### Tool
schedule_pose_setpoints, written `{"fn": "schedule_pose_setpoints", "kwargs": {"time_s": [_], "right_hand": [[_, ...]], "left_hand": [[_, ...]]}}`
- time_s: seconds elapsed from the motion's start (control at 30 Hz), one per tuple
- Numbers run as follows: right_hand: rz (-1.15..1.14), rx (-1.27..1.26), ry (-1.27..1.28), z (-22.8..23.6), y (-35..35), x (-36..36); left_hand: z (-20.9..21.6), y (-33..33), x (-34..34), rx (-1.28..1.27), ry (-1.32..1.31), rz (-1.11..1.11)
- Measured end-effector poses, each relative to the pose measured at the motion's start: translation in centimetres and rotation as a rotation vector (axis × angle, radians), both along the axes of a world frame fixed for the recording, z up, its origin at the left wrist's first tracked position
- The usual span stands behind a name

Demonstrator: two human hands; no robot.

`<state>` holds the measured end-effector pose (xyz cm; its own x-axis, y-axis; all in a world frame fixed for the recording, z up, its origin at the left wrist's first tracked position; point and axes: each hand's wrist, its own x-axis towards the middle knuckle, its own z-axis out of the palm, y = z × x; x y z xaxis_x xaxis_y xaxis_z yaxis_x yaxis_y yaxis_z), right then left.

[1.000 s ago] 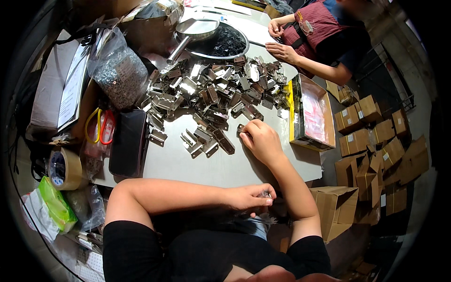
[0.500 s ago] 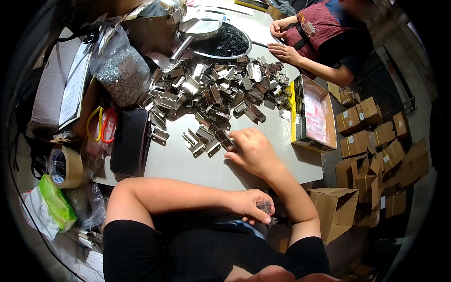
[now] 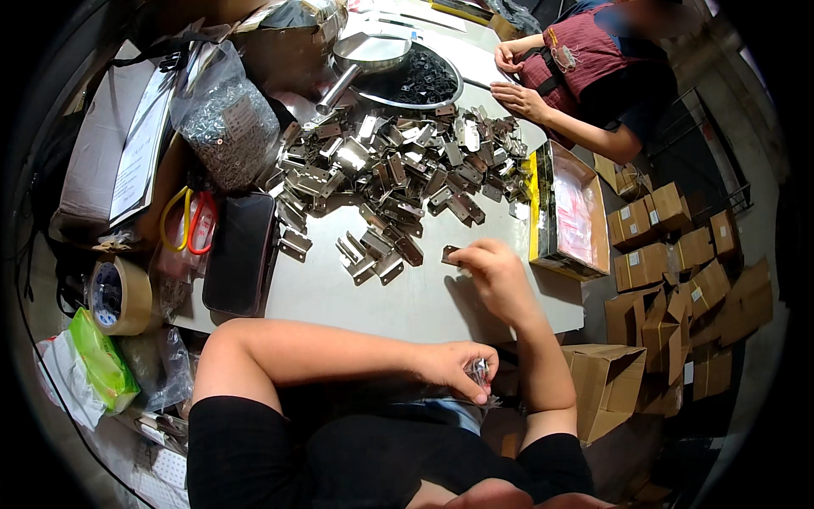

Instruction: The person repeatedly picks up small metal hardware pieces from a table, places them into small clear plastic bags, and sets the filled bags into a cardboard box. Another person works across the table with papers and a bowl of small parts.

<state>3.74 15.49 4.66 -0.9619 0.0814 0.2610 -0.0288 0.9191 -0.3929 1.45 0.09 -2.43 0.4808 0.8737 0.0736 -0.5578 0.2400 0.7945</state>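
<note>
My right hand (image 3: 494, 273) rests on the white table (image 3: 407, 299) and pinches one small metal bracket (image 3: 449, 254) at its fingertips. A big heap of similar metal brackets (image 3: 398, 174) lies just beyond it, with a few loose ones (image 3: 373, 259) to the left of the hand. My left hand (image 3: 462, 370) is down at my lap below the table edge, closed around a small clear plastic bag (image 3: 480, 371).
A dark phone (image 3: 240, 263) lies at the table's left, with scissors (image 3: 191, 220), a tape roll (image 3: 119, 295) and a bag of screws (image 3: 225, 119). A yellow-rimmed box (image 3: 566, 212) sits right. Another person (image 3: 593, 76) works across. Cardboard boxes (image 3: 678, 271) crowd the floor.
My right hand has drawn back from the bracket heap toward the table's near edge, now holding one bracket. The left hand stays at my lap.
</note>
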Motion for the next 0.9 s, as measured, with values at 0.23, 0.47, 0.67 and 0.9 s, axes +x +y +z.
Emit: {"fn": "schedule_pose_setpoints", "kwargs": {"time_s": [0.23, 0.47, 0.67, 0.9], "right_hand": [[-0.075, -0.061, 0.085, -1.4, -0.2, -2.2], [-0.279, -0.326, -0.093, -2.2, 1.3, 1.1], [-0.153, -0.745, -0.241, 4.0, 0.6, 6.8], [-0.118, -0.695, -0.358, 5.3, 0.3, 7.8]], "left_hand": [[1.2, 0.2, -1.1, -0.104, 0.063, 0.027], [1.1, 1.1, -1.5, -0.106, -0.048, 0.284], [1.0, 0.9, -1.4, -0.167, -0.049, 0.447], [2.6, 0.5, -1.8, -0.136, 0.073, 0.368]]}}
